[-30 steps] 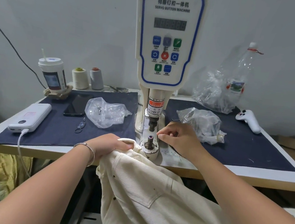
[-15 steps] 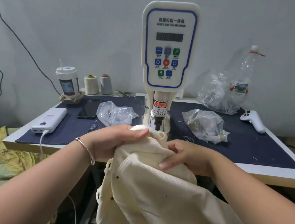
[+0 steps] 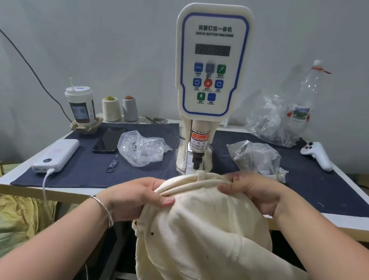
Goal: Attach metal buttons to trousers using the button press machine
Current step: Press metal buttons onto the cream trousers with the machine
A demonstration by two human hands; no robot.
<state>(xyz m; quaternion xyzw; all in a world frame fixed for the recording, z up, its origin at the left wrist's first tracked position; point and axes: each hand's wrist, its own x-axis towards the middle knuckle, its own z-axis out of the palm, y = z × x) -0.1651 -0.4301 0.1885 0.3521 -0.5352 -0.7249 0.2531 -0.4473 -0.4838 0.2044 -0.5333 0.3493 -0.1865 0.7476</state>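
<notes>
A: Trousers (image 3: 210,242): cream twill, draped from the front edge of the table (image 3: 350,223) down toward the operator, with the waistband end lifted up to the servo button machine (image 3: 209,75). What is each hand doing?

B: Left hand (image 3: 136,199): fingers curled into the cloth, thumb laid flat on top, pinching a fold at the left of the raised section. Right hand (image 3: 255,191): fingers bent over the right of the same section, tips pressed into the fabric, thumb hidden beneath.

A: Purpose of this hold?

B: Judged from the layout, the two grips spread the waistband flat between them so that one spot can be fed under the black punch head (image 3: 196,162). The lower die is covered by cloth and cannot be seen.

A: Orientation of the garment?

B: The long axis runs roughly from the machine toward the operator; the waistband end points at the machine column, and the legs hang below the table edge, out of view.

A: Supplies?

B: One clear plastic bag (image 3: 142,147) lies left of the column and another bag (image 3: 255,156) lies right of it, both on the dark blue mat (image 3: 82,171). Contents are too small to identify
</notes>
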